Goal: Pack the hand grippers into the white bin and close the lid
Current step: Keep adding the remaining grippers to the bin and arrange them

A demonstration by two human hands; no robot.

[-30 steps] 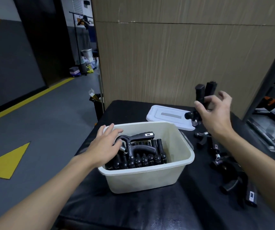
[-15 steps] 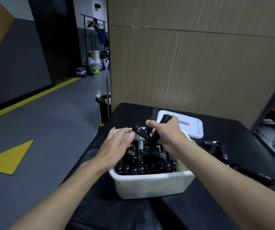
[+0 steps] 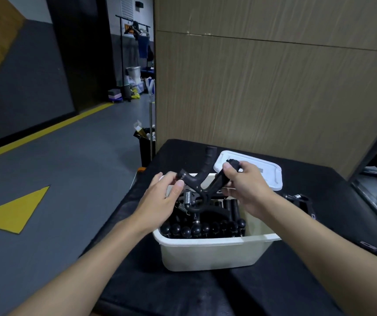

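Note:
A black hand gripper [image 3: 200, 184] hangs over the white bin [image 3: 212, 252], held by both hands. My right hand [image 3: 243, 187] grips one of its handles; my left hand [image 3: 162, 199] pinches the knob end on the other side. The second handle sticks up toward the wall. Several black hand grippers [image 3: 205, 224] lie packed inside the bin, handle ends toward me. The white lid [image 3: 260, 169] lies flat on the table just behind the bin. More loose grippers [image 3: 301, 201] lie on the table to the right.
The bin stands on a black padded table [image 3: 274, 293], whose left edge drops to a grey floor. A wood-panel wall [image 3: 274, 87] rises behind it. A black waste bin [image 3: 145, 144] stands at the table's far left corner. A metal frame [image 3: 376, 179] stands at the right.
My right hand brought a gripper from the right side of the table to above the bin. My left hand rose out of the bin and took hold of its other end.

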